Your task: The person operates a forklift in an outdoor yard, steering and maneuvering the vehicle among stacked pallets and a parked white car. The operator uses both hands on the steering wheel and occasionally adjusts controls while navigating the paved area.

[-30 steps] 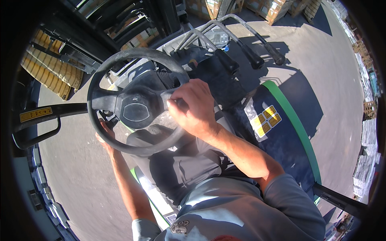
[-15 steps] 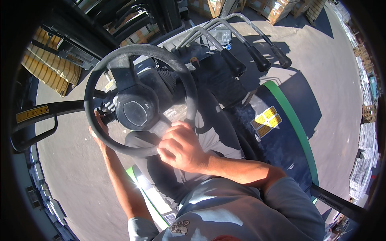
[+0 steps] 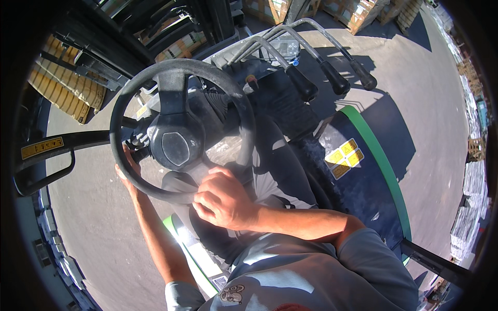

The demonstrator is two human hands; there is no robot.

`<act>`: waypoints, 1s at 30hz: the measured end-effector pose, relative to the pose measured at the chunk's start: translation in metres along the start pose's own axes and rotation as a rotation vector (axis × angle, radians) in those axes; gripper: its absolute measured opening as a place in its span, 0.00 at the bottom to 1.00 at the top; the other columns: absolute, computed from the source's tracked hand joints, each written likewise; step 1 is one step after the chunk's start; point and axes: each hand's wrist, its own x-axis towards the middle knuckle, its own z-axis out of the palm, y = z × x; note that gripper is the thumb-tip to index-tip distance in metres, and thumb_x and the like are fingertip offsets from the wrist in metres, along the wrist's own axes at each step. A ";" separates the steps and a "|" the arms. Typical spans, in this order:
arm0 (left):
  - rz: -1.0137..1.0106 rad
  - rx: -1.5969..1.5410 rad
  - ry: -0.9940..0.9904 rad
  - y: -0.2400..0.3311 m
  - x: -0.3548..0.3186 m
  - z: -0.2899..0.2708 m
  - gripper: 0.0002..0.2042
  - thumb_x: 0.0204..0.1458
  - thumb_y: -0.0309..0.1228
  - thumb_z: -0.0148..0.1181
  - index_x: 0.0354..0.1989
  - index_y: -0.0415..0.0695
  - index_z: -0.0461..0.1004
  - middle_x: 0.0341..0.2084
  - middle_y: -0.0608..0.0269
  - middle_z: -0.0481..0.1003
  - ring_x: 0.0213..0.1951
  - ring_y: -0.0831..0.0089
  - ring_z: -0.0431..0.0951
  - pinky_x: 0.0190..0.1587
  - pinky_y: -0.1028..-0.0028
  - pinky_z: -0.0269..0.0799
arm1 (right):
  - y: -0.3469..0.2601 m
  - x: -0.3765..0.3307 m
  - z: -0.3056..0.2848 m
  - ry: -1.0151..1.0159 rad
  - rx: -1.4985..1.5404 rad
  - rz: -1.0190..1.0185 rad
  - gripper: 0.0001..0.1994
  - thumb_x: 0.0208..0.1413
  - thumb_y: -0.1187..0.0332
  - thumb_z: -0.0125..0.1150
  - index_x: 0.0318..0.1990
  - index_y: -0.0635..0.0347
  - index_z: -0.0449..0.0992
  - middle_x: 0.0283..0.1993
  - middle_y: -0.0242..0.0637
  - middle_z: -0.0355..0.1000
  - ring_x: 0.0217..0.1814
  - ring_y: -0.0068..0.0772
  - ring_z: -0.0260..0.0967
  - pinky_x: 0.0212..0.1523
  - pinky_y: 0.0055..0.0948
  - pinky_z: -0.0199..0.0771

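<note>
In front of me is a dark forklift steering wheel [image 3: 179, 146], dusty, with a round hub and thick rim. My right hand [image 3: 223, 199] is closed round the bottom of the rim, knuckles up, the wrist bent over my lap. At the lower left of the rim is my left hand [image 3: 127, 173], partly behind it. Its fingers reach up beside a black stalk [image 3: 140, 154] under the wheel; the rim hides much of them, so I cannot tell whether they grip the stalk or only rest there.
Three bent levers with black knobs [image 3: 332, 78] stand to the right of the wheel. A green-edged side panel [image 3: 376, 150] bears yellow warning labels. The dark mast [image 3: 171, 26] rises ahead, with wooden crates [image 3: 358, 15] beyond. A black bar [image 3: 67, 140] extends left.
The steering wheel has turned a little clockwise, its upper spoke now nearly upright. My right hand has moved left with the rim. My left hand stays about where it was.
</note>
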 end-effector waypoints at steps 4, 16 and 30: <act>-0.022 0.001 0.002 -0.007 0.003 0.002 0.27 0.69 0.53 0.53 0.34 0.39 0.83 0.24 0.57 0.81 0.31 0.66 0.83 0.39 0.62 0.76 | -0.001 0.000 -0.002 -0.005 -0.001 0.002 0.10 0.50 0.71 0.71 0.37 0.58 0.75 0.39 0.37 0.69 0.46 0.41 0.70 0.60 0.47 0.69; -0.021 -0.137 -0.025 0.007 -0.009 -0.005 0.29 0.67 0.53 0.55 0.27 0.37 0.81 0.18 0.62 0.76 0.25 0.73 0.75 0.31 0.65 0.72 | -0.002 0.018 -0.032 -0.055 0.139 0.060 0.16 0.52 0.66 0.74 0.44 0.59 0.75 0.45 0.39 0.71 0.52 0.43 0.72 0.64 0.49 0.69; -0.042 -0.467 -0.026 0.062 -0.039 -0.005 0.25 0.70 0.53 0.46 0.25 0.46 0.67 0.18 0.69 0.68 0.19 0.78 0.67 0.22 0.74 0.63 | 0.104 0.067 -0.172 0.490 -0.178 0.050 0.17 0.43 0.81 0.72 0.43 0.62 0.77 0.50 0.41 0.75 0.53 0.48 0.74 0.51 0.42 0.77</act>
